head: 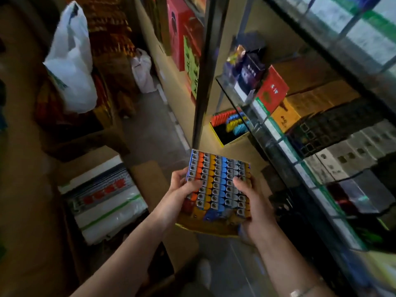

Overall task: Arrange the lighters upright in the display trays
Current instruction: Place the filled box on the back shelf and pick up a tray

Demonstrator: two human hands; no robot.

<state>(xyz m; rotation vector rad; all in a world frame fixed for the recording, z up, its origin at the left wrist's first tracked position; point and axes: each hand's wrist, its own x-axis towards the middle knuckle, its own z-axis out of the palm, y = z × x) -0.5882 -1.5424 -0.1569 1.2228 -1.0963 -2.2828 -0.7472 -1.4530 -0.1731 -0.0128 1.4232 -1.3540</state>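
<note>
A full tray (216, 224) of upright lighters (218, 181) is gripped by both hands' fingers (190, 185), apparently ready to be shelved beside the yellow tray (231, 140).

A pale beige lower shelf (216, 144) inside the glass-fronted display cabinet is carrying a yellow cardboard tray (230, 140) partly filled with red, yellow and blue lighters (230, 121). Above it, a clear glass shelf (282, 138) is bearing a row of cartons: a red box (273, 93), an orange box (286, 117), and dark and grey boxes (342, 144) lying side by side.
</note>
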